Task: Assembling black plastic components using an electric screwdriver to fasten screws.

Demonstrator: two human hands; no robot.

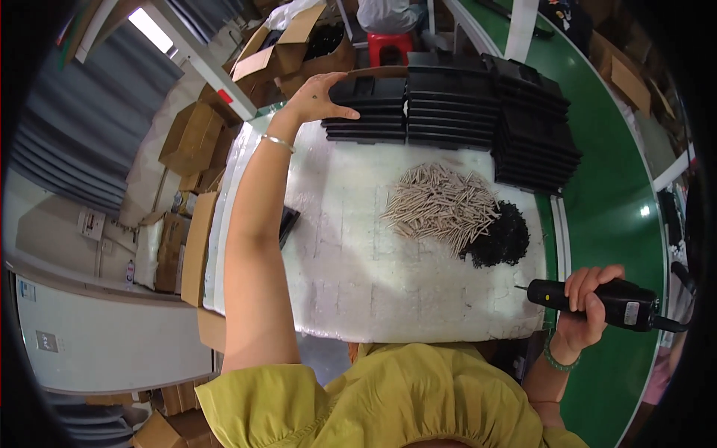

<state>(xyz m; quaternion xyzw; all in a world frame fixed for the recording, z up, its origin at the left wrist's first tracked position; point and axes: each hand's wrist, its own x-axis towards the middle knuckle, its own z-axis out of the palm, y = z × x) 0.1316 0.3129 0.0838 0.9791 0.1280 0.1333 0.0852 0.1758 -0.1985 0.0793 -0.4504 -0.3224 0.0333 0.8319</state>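
Observation:
At the far side of the table, my left hand (317, 98) is closed around the left end of a black plastic panel (370, 91). The thumb lies along the panel's near edge and the fingers reach over its far side. This panel tops the leftmost of several stacks. On the right, my right hand (586, 306) is wrapped round a black electric screwdriver (631, 304). Its thin bit points left over the table's near right part, touching nothing. A heap of pale, thin rods (441, 205) lies right of centre, against a smaller pile of tiny black parts (504, 237).
The table's white padded cover (358, 261) runs up to a green surface (605, 187) on the right. More black panel stacks (534, 145) stand at the back right. A dark flat piece (290, 224) shows beside my left forearm. Cardboard boxes (193, 138) stand beyond the left edge.

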